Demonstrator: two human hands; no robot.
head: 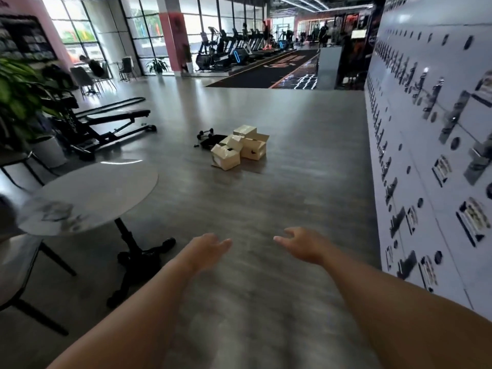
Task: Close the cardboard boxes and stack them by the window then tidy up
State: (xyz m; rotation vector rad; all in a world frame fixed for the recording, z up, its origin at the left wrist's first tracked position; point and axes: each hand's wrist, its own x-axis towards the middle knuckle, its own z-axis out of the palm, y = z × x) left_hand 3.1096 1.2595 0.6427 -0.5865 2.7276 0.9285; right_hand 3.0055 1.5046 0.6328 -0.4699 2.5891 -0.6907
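Out on the grey floor (292, 182), well beyond both hands, a cluster of cardboard boxes (239, 146) sits bunched together, touching one another. The nearest box (225, 155) is turned corner-first toward the camera, its top flaps loose and partly raised; a larger box (254, 148) just behind it to the right stands with flaps open upward, and a closed box (245, 129) rests at the far side of the cluster. The cluster's long axis runs from near left to far right. Just left of the boxes lie a dark flat tray-like thing (213, 141) and small dumbbells (205, 134). Farther left of the boxes stands a black weight bench (111, 123), and nearer the camera on that side a round desk (90, 194) on a black pedestal. Right of the boxes runs a white wall of lockers (426, 155). Beyond them, tall windows (80, 30) and a row of treadmills (234, 46) line the far side of the gym.

The left hand (206, 247) and right hand (298, 242) reach forward over the floor, fingers loosely extended, holding nothing.
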